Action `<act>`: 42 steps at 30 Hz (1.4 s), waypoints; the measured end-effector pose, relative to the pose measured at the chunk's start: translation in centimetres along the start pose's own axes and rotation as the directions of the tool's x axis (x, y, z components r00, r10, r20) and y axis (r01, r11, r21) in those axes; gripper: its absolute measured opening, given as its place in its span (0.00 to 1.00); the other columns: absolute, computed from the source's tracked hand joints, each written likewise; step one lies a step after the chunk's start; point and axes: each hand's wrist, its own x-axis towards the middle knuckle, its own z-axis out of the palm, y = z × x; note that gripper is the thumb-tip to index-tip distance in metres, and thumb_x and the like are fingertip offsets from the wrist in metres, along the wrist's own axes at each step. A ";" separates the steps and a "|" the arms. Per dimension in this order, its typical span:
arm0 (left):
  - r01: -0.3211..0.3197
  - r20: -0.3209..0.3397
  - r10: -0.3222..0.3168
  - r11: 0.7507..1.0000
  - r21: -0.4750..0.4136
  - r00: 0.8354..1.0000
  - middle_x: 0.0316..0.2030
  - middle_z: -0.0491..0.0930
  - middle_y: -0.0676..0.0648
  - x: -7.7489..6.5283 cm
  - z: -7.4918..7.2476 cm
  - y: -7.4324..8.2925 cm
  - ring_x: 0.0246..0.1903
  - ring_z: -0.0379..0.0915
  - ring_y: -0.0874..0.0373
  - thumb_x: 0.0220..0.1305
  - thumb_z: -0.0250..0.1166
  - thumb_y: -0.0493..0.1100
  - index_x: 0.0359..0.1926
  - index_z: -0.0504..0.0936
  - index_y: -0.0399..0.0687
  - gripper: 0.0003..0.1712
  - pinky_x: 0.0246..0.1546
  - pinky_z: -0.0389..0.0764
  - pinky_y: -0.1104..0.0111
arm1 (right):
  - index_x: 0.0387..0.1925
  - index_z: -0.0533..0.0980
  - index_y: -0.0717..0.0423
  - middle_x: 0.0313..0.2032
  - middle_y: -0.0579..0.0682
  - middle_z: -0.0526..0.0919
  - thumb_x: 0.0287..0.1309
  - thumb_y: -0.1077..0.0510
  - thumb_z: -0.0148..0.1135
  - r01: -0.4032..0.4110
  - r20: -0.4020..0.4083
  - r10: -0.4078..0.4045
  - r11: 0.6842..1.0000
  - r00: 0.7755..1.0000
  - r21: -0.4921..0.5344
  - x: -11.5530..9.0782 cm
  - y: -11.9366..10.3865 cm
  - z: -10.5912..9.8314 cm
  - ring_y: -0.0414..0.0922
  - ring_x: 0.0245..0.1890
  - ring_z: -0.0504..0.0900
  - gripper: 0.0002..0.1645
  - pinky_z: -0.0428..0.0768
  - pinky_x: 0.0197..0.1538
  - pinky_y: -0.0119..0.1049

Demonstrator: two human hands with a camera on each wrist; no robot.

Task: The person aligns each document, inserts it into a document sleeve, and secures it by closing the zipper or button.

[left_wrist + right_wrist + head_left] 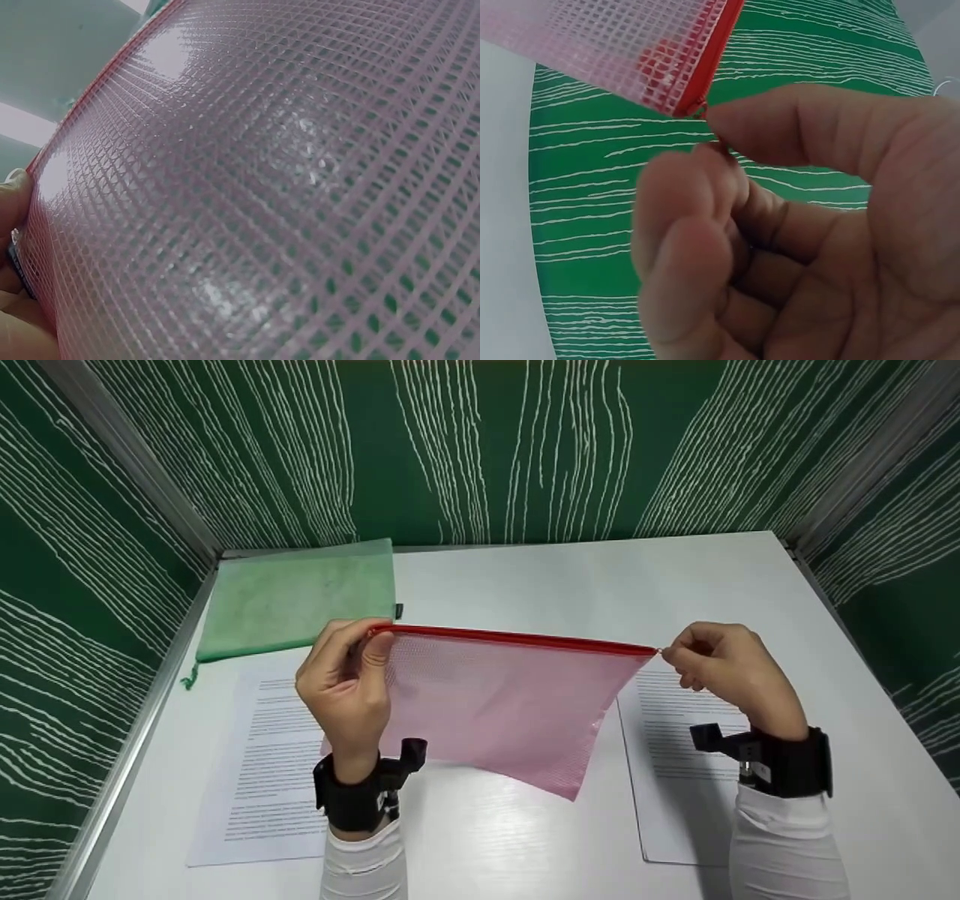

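A pink mesh zipper pouch [495, 697] with a red zipper edge [517, 639] hangs between my two hands, above the table. My left hand [349, 675] pinches its upper left corner between thumb and fingers. At the upper right corner, my right hand [724, 664] pinches the small zipper pull [702, 109] between thumb and forefinger, the other fingers curled below. The zipper edge is stretched nearly straight, tilting slightly down to the right. In the left wrist view the pouch's mesh [247, 187] fills most of the picture, and the left thumb [11, 202] shows at the edge.
A green zipper pouch [300, 600] with a green cord lies at the table's back left. Printed sheets [255, 780] lie at the left, and another printed stack [682, 810] lies under the right hand. Green walls with white lines surround the white table [510, 847].
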 end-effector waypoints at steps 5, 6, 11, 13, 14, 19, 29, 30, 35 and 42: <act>-0.002 -0.002 0.002 1.000 -0.017 1.000 0.26 0.79 0.41 0.0 0.1 0.1 0.24 0.71 0.58 0.53 0.70 0.27 0.32 0.85 0.32 0.04 0.24 0.72 0.74 | 0.32 0.78 0.57 0.22 0.49 0.79 0.60 0.56 0.61 0.037 -0.040 -0.041 0.995 0.998 -0.096 -0.1 -0.6 0.1 0.40 0.23 0.77 0.07 0.73 0.28 0.33; -0.003 -0.002 0.003 1.000 -0.018 1.000 0.26 0.79 0.41 0.0 0.1 0.1 0.24 0.71 0.58 0.52 0.70 0.27 0.32 0.85 0.31 0.04 0.24 0.72 0.74 | 0.32 0.79 0.57 0.24 0.49 0.80 0.60 0.56 0.61 0.053 -0.058 -0.060 0.991 0.997 -0.125 -0.2 -0.8 0.2 0.40 0.24 0.77 0.07 0.72 0.28 0.33; -0.012 0.008 0.012 0.999 -0.033 1.000 0.25 0.79 0.41 -0.1 0.2 0.2 0.24 0.71 0.58 0.52 0.70 0.28 0.32 0.85 0.31 0.04 0.25 0.72 0.74 | 0.37 0.79 0.59 0.33 0.52 0.82 0.56 0.61 0.64 0.195 -0.155 -0.228 0.959 0.961 -0.204 -0.5 -2.1 1.4 0.46 0.32 0.79 0.07 0.71 0.34 0.26; -0.017 0.017 0.017 0.999 -0.036 1.000 0.25 0.79 0.41 -0.1 0.3 0.2 0.24 0.71 0.58 0.53 0.70 0.28 0.32 0.85 0.31 0.04 0.25 0.73 0.74 | 0.40 0.79 0.60 0.37 0.53 0.82 0.53 0.65 0.65 0.281 -0.171 -0.319 0.936 0.932 -0.213 -0.5 -2.9 2.1 0.48 0.36 0.81 0.10 0.74 0.37 0.27; -0.020 0.024 0.021 0.999 -0.037 0.999 0.25 0.79 0.41 -0.1 0.3 0.3 0.24 0.71 0.58 0.53 0.70 0.28 0.32 0.85 0.31 0.04 0.25 0.73 0.74 | 0.41 0.79 0.60 0.39 0.53 0.82 0.52 0.66 0.66 0.327 -0.168 -0.366 0.919 0.916 -0.218 -0.5 -3.3 2.5 0.48 0.38 0.81 0.12 0.74 0.38 0.28; -0.037 0.066 0.040 0.998 -0.041 0.997 0.26 0.80 0.42 -0.1 0.5 0.4 0.25 0.72 0.58 0.53 0.71 0.30 0.32 0.85 0.32 0.04 0.26 0.73 0.74 | 0.51 0.79 0.55 0.48 0.46 0.82 0.52 0.64 0.70 0.524 -0.058 -0.542 0.831 0.839 -0.186 -0.3 -5.2 4.2 0.43 0.46 0.80 0.22 0.78 0.45 0.37; -0.032 0.109 0.039 0.998 -0.062 0.993 0.27 0.80 0.42 -0.4 0.8 0.5 0.26 0.73 0.58 0.53 0.70 0.28 0.33 0.85 0.33 0.05 0.27 0.75 0.74 | 0.48 0.82 0.53 0.40 0.43 0.86 0.61 0.64 0.64 0.683 0.059 -0.688 0.725 0.723 0.090 0.8 -6.9 6.5 0.38 0.34 0.81 0.13 0.77 0.39 0.24; -0.029 0.110 0.036 0.998 -0.062 0.993 0.27 0.80 0.42 -0.4 0.8 0.5 0.26 0.73 0.58 0.53 0.70 0.28 0.33 0.85 0.33 0.05 0.27 0.75 0.74 | 0.47 0.83 0.53 0.38 0.44 0.86 0.61 0.64 0.63 0.678 0.060 -0.686 0.727 0.725 0.110 0.9 -6.9 6.6 0.38 0.33 0.80 0.13 0.77 0.38 0.24; -0.006 0.120 0.010 0.999 -0.034 0.993 0.28 0.80 0.43 -0.4 1.0 0.2 0.26 0.73 0.58 0.53 0.69 0.27 0.35 0.86 0.34 0.07 0.28 0.75 0.73 | 0.45 0.83 0.57 0.34 0.47 0.87 0.62 0.66 0.61 0.651 0.084 -0.675 0.732 0.733 0.199 1.3 -6.7 7.1 0.40 0.32 0.83 0.11 0.79 0.38 0.26; 0.002 0.154 -0.010 0.999 0.054 0.988 0.33 0.81 0.46 -0.5 1.1 -0.8 0.31 0.76 0.56 0.55 0.69 0.28 0.43 0.85 0.38 0.13 0.34 0.78 0.71 | 0.45 0.82 0.62 0.32 0.53 0.87 0.63 0.69 0.59 0.550 0.122 -0.612 0.768 0.782 0.329 1.8 -6.1 7.5 0.45 0.30 0.86 0.11 0.83 0.37 0.35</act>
